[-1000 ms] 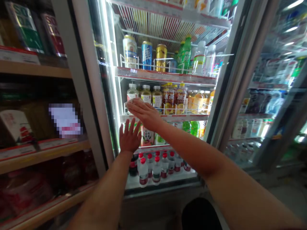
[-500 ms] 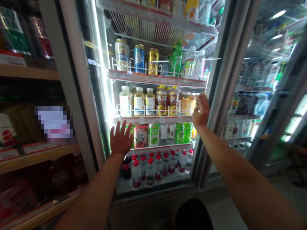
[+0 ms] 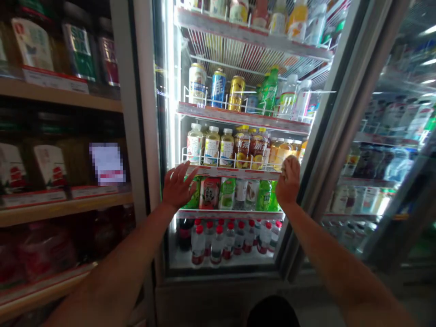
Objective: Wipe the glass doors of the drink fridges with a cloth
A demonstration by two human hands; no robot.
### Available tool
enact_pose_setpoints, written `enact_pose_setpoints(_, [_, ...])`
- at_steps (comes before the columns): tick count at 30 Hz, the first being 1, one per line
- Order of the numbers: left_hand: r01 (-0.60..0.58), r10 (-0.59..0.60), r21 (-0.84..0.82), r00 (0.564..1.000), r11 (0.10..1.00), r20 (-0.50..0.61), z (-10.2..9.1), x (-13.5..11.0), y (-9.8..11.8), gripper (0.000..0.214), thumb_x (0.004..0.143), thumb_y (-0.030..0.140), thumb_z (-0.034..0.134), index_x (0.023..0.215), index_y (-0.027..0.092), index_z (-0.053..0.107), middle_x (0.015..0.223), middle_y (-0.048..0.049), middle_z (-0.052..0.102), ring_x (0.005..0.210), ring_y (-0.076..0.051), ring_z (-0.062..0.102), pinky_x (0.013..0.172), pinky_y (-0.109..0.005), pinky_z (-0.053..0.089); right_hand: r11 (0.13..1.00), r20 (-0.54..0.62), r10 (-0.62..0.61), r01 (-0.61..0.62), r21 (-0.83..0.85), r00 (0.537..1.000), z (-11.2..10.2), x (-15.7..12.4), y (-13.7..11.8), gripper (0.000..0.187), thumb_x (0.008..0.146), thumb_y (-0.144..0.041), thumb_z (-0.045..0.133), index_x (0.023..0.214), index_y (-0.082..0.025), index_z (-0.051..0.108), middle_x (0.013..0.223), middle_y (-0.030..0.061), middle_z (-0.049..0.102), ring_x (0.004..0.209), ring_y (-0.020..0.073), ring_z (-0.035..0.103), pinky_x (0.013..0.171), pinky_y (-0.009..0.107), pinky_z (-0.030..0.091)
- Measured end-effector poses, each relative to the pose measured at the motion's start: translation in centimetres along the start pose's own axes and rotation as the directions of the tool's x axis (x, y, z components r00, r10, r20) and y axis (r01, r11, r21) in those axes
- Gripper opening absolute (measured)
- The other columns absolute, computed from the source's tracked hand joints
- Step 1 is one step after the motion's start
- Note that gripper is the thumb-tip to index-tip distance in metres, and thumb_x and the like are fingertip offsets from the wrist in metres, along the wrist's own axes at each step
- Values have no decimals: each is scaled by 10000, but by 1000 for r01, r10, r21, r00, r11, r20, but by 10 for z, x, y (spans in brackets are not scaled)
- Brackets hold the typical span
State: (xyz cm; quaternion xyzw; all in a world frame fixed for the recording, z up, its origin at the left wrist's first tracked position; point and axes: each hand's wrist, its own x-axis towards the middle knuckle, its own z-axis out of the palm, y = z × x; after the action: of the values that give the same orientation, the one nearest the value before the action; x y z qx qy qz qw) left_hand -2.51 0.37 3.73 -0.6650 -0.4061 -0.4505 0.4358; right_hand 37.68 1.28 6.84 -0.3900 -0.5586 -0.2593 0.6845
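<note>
My left hand lies flat, fingers spread, on the glass door of a lit drinks cooler, at the door's left side, level with the green-labelled cartons and bottles. My right hand is pressed to the same glass near the door's right edge, fingers curled over a small pale cloth. Behind the glass, just above both hands, stands a row of yellowish bottles.
Cans stand on a higher cooler shelf and red-capped bottles on the lowest. Wooden shelves with packaged goods are to the left. A second glass-door cooler stands to the right. Something dark is at the bottom edge.
My right hand swept with the cloth from the door's left side to its right edge, then slid a little lower. My left hand stayed flat on the glass.
</note>
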Motion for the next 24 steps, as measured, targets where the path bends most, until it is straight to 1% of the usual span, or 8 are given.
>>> enact_pose_setpoints(6, [-51,50,23,999,998,4,1,1,0,675,946,342,547,1565,368,281,1619,-9,327,1546,-250,205,1258,-446,150,946,184,-320,301,122,929,51,-42,-91,615,936,-65,342,1501,-281,448,1532,27,480,1529,219,287,1241,538,350])
enact_pose_setpoints(8, [-54,54,13,999,998,8,0,1,1,676,946,332,548,1565,368,280,1620,-7,320,1547,-246,196,1264,-440,145,907,319,-421,387,166,849,64,-72,-115,589,959,-96,386,1517,-282,424,1521,27,494,1526,220,294,1245,518,344])
enact_pose_setpoints(11, [-36,36,-5,999,999,22,-2,2,1,643,953,306,526,1554,373,309,1613,3,329,1543,-236,210,1268,-435,145,810,471,-581,530,251,664,75,-118,-135,515,986,-147,422,1489,-243,469,1519,30,493,1507,214,336,1233,472,357])
enact_pose_setpoints(15, [-44,44,10,999,999,17,-4,2,2,624,958,284,504,1552,351,327,1610,1,334,1545,-227,203,1271,-429,140,656,480,-737,676,337,476,76,-152,-135,419,1010,-183,432,1411,-199,552,1492,27,523,1443,192,441,1176,407,420])
enact_pose_setpoints(18, [-26,26,-5,999,1000,33,-3,2,3,619,952,277,501,1545,353,343,1609,4,335,1543,-224,209,1275,-435,135,581,475,-790,720,380,387,69,-144,-124,413,1010,-194,454,1412,-184,546,1487,19,530,1417,173,474,1161,381,437])
enact_pose_setpoints(20, [-11,12,-23,999,1000,43,-2,2,3,614,945,279,506,1537,357,361,1608,8,341,1543,-227,212,1277,-443,132,590,503,-780,705,394,372,61,-127,-114,444,1005,-192,465,1446,-206,511,1484,15,534,1433,155,452,1190,367,406])
enact_pose_setpoints(21, [-7,8,-26,999,1000,47,-2,2,3,613,941,279,509,1533,357,370,1607,8,344,1543,-229,213,1277,-445,131,617,523,-758,687,384,389,56,-117,-108,468,1001,-185,463,1466,-221,489,1484,15,533,1451,150,427,1213,369,378])
enact_pose_setpoints(24, [-9,10,-18,999,1000,45,-2,2,3,620,932,274,518,1530,357,376,1606,10,349,1543,-227,213,1278,-440,129,735,538,-650,623,268,536,40,-88,-84,532,983,-136,424,1496,-275,450,1488,8,529,1492,158,361,1265,404,298])
